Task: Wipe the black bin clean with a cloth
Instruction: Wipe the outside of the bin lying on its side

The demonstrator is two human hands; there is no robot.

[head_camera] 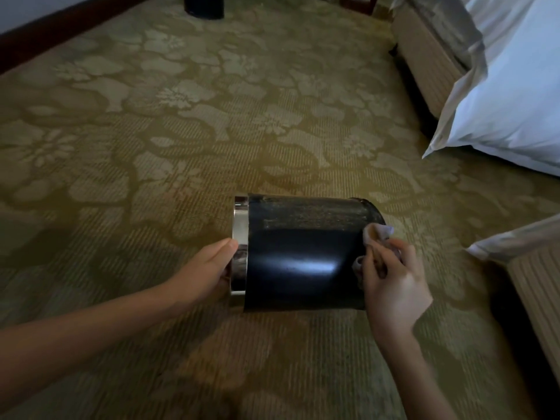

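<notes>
Black and sideways on the carpet [151, 131], the bin [303, 253] has your left hand [206, 271] curled round its shiny rim [241, 216] while your right hand [394, 283] pinches the cloth [377, 233] against its side.

Floor surface: olive carpet [181, 131] with a pale floral pattern.
The black bin [303, 253] lies on its side in the grip; contact with the carpet cannot be confirmed. A second dark bin [204, 7] stands far beyond the grip. One bed base [424, 65] stands beyond-right, another bed base [533, 292] just right.
</notes>
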